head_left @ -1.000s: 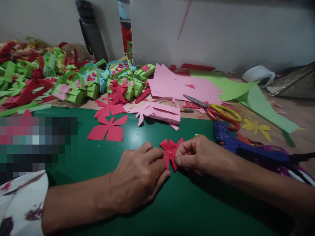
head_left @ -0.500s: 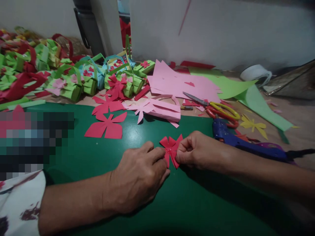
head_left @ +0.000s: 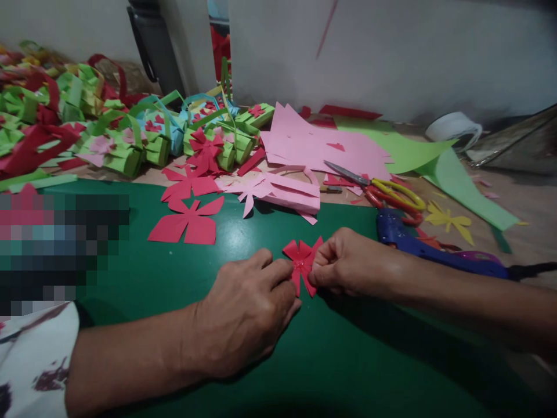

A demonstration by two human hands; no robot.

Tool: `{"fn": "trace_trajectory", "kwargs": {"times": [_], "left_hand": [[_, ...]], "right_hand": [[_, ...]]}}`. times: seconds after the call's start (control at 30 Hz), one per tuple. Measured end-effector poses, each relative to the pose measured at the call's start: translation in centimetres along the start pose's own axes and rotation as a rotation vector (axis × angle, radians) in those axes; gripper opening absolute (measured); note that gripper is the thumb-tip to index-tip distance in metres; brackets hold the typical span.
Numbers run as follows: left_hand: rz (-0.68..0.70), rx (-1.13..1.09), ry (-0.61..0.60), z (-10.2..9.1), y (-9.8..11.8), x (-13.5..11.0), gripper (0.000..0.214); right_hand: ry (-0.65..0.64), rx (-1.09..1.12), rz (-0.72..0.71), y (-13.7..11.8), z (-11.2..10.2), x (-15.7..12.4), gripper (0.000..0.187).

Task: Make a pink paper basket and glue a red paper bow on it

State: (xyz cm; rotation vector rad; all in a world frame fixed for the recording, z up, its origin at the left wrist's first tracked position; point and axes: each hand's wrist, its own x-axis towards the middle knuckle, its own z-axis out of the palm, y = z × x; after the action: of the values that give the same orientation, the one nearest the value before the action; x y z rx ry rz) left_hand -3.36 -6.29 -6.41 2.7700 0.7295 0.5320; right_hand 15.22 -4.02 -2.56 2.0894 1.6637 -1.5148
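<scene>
I can make out a dark bottle (head_left: 154, 49) standing at the upper left, behind a crowded heap of small paper baskets (head_left: 126, 154), mostly green. Farther right I see pink sheets (head_left: 304, 139) overlapping a lime-green sheet (head_left: 404, 154), with the scissors' (head_left: 395, 194) blade tips over the pink. A yellow paper cutout (head_left: 448, 219) lies near the handles, and a white roll (head_left: 450, 129) sits by the pale wall (head_left: 391, 58).

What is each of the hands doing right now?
Left hand: curled against the red petalled paper flower; grip cannot be told.
Right hand: closed, pinching the flower's right side.
</scene>
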Motion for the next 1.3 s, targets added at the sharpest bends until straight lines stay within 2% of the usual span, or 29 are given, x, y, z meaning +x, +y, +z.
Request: {"fn": "trace_trajectory", "kwargs": {"times": [0.17,0.53,1.3], "left_hand": [[0.012,0.012,0.05,0.1,-0.02,-0.01,0.025],[-0.008,0.017,0.004,-0.13,0.03,0.08,0.023],[-0.013,0.039,0.021,0.0,0.11,-0.11,0.022]], "right_hand": [[0.006,-0.026,0.017,0.0,0.01,0.19,0.022],[0.018,0.022,0.003,-0.04,0.21,0.02,0.023],[0.12,-0.089,-0.009,0.36,0.82,0.2,0.018]]}}
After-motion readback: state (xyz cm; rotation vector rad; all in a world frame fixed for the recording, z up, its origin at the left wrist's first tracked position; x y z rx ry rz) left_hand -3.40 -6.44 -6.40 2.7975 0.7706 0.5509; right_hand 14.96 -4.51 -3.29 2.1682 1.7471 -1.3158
